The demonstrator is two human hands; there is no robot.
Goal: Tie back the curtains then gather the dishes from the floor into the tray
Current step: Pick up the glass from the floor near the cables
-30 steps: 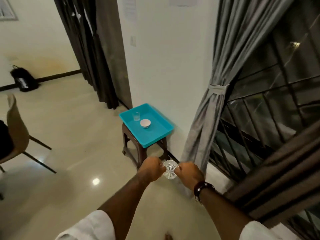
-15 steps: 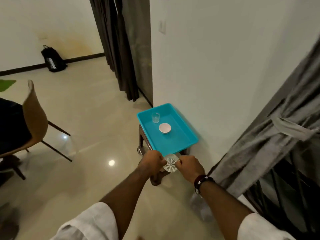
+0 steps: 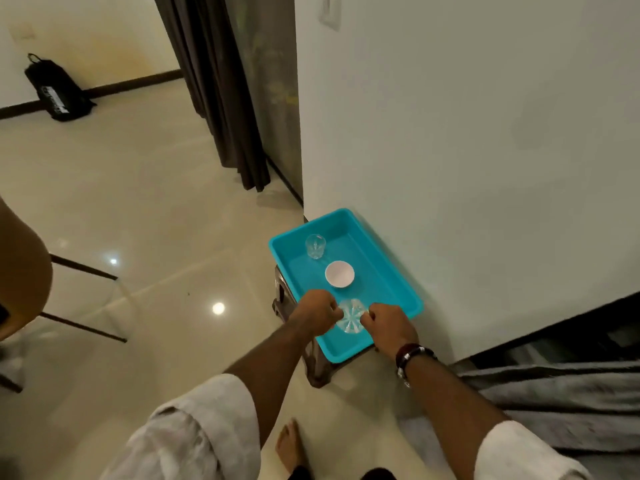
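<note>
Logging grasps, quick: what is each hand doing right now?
Left hand: pinches the left rim of the cut-glass dish, over the turquoise tray.
Right hand: pinches the same dish's right rim.

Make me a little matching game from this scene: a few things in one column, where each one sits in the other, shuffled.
Things:
1. clear cut-glass dish
2. small white round bowl
3. clear drinking glass
4. black bag

Places:
A. far end of the turquoise plastic tray
B. on the floor by the far wall
C. held between left hand and right hand
D. middle of the tray

Pairs: 1-C, 2-D, 3-A, 4-B
</note>
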